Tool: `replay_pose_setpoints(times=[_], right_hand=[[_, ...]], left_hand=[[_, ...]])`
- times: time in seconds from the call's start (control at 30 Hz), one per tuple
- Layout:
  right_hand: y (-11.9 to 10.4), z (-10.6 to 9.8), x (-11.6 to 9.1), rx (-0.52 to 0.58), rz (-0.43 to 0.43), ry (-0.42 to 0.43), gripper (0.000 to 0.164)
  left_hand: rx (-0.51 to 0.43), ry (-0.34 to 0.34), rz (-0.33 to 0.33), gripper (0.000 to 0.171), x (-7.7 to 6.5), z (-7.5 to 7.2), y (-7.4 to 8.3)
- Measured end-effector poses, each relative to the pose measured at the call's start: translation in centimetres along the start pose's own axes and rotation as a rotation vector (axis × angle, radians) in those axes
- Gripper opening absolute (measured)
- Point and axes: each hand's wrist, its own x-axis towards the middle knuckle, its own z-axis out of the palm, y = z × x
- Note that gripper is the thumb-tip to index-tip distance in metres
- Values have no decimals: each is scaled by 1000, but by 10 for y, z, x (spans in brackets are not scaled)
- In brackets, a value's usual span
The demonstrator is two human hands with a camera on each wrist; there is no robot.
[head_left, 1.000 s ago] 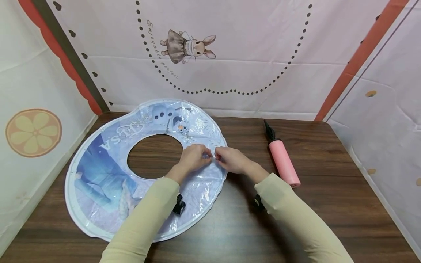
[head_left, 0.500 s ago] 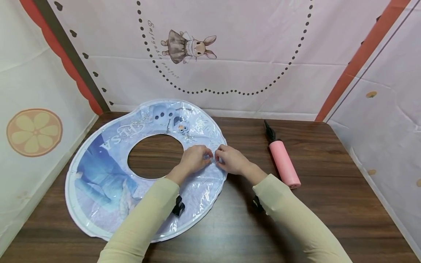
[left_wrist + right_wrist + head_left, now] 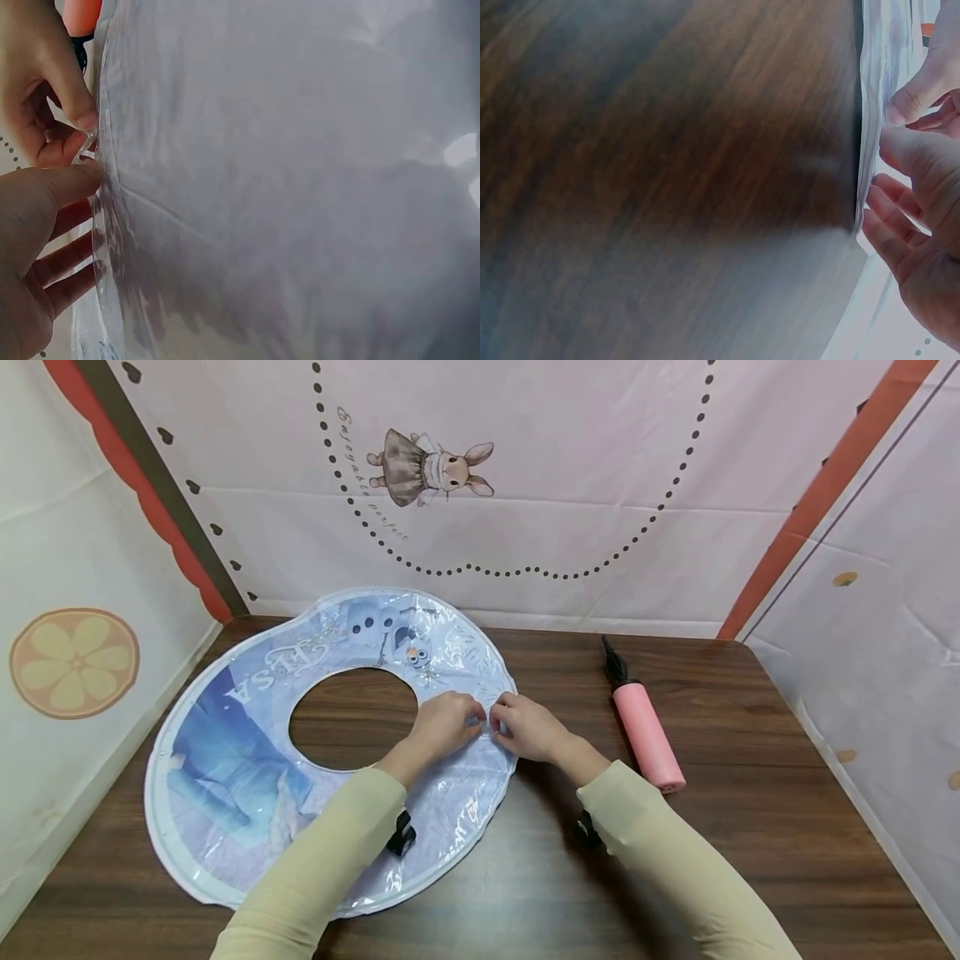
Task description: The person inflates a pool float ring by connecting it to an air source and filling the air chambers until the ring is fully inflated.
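Observation:
A blue swim ring (image 3: 225, 752) with a printed figure, lettering and a snowman lies mostly flat on the table. My left hand (image 3: 446, 722) and right hand (image 3: 528, 727) meet over its right side, fingertips close together. In the left wrist view, thumb and finger of the left hand (image 3: 37, 225) pinch a small clear plastic valve (image 3: 86, 146) on the ring. The right hand (image 3: 45, 82) pinches it from the other side. Seen from the right wrist, the right hand (image 3: 930, 202) sits at the ring's edge, thumb right beside the left hand's thumb; the valve is hidden there.
A pink hand pump (image 3: 648, 735) with a black nozzle lies right of the hands on the brown wooden table (image 3: 772, 827). Printed cloth walls (image 3: 585, 460) enclose the table at the back and both sides. Black wrist cameras hang under both sleeves.
The right hand's fingers have shifted slightly at the valve, its knuckles rising a little. Both hands otherwise stay in place, and the ring and pump lie as before.

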Motion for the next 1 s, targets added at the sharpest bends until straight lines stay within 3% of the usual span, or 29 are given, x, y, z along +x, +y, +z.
replay_pose_setpoints(times=[0.3,0.43,0.6,0.77,0.87,1.0], right_hand=[[0,2,-3,2,50,44,13],[-3,-1,-6,57,89,18,20],[-2,-19,-17,105,125,-35,36],[17,-46,-41,-28,181,54,42],[32,-64,-60,-107,298,122,46],[46,-75,-87,-86,610,85,61]], left_hand=[[23,75,53,11,3,2,5],[25,111,62,9,2,4,5],[1,121,57,7,2,2,4],[-37,126,56,6,2,0,1],[-48,131,65,6,1,-1,0],[-41,118,74,8,1,-1,-2]])
